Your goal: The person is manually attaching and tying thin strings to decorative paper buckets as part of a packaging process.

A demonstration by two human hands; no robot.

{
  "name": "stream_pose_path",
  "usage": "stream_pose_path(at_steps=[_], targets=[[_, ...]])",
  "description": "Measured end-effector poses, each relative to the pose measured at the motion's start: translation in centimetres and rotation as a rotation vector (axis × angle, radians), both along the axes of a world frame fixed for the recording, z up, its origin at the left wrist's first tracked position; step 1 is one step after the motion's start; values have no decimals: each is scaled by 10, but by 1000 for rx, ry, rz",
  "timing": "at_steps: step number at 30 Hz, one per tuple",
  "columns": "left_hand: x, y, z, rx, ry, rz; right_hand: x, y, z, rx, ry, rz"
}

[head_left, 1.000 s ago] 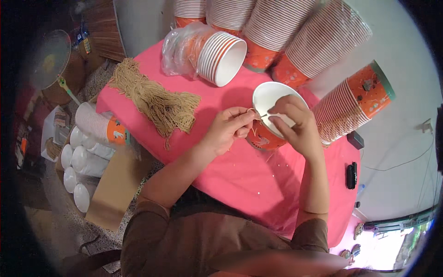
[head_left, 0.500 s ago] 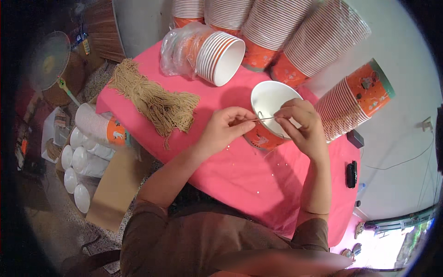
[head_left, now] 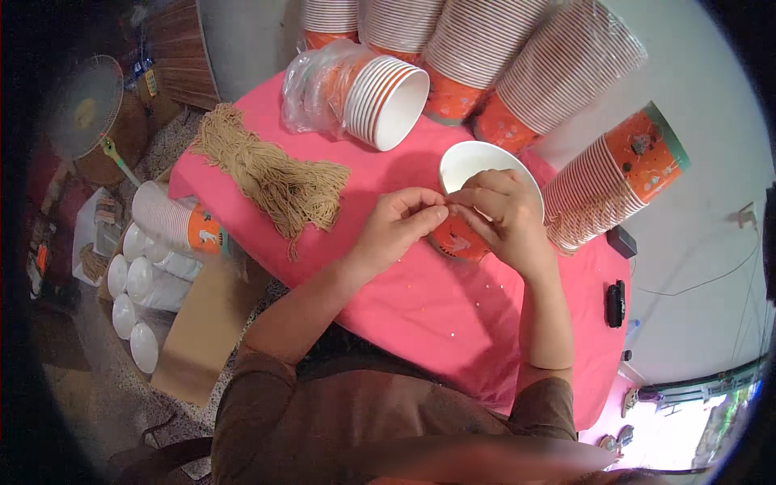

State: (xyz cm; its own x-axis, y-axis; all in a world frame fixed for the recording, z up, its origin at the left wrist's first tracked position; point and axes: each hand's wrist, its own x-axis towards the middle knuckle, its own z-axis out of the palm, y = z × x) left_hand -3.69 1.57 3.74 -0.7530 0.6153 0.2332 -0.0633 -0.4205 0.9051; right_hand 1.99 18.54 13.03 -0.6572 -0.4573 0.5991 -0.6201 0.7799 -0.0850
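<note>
A white-lined orange paper bucket [head_left: 457,238] stands upright on the pink-covered table in front of me, its mouth partly behind my hands. At its near rim my left hand [head_left: 404,223] and my right hand [head_left: 505,217] meet, fingertips almost touching. Both are closed in a pinch on a thin cord, which the fingers now hide almost wholly. A thick bundle of tan cords [head_left: 279,174] lies left of my hands on the cloth.
Wrapped nested buckets [head_left: 386,103] lie behind. Tall stacks of buckets [head_left: 485,40] line the wall, and another stack [head_left: 602,186] leans at right. A black object [head_left: 616,304] rests near the right edge. Left, a cardboard box [head_left: 206,327] holds white cups [head_left: 144,347].
My right hand has moved left and closed up against my left fingertips. The cord that was stretched between my hands is now mostly covered by them.
</note>
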Motion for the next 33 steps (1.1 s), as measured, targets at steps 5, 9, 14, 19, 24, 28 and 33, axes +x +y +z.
stream_pose_path(at_steps=[5, 9, 14, 19, 24, 28, 33], targets=[[-4, 5, -11, 36, 135, 101, -3, -1, -3, -134, -166, 29], [-2, 8, -5, -17, 189, 148, -6, 7, -8, -212, -290, 34], [-1, 15, -6, 22, 593, 538, -7, 6, -10, -268, -379, 13], [4, 18, -9, 54, 426, 483, -5, 0, -6, -387, -553, -13], [0, 7, 2, 111, -81, 132, -3, -3, -13, -392, -206, 73], [-6, 1, -2, 238, -305, -207, -2, 0, -18, -306, -245, 71], [-6, 0, 0, 334, -434, -363, 1, -4, -18, -393, -179, 32]])
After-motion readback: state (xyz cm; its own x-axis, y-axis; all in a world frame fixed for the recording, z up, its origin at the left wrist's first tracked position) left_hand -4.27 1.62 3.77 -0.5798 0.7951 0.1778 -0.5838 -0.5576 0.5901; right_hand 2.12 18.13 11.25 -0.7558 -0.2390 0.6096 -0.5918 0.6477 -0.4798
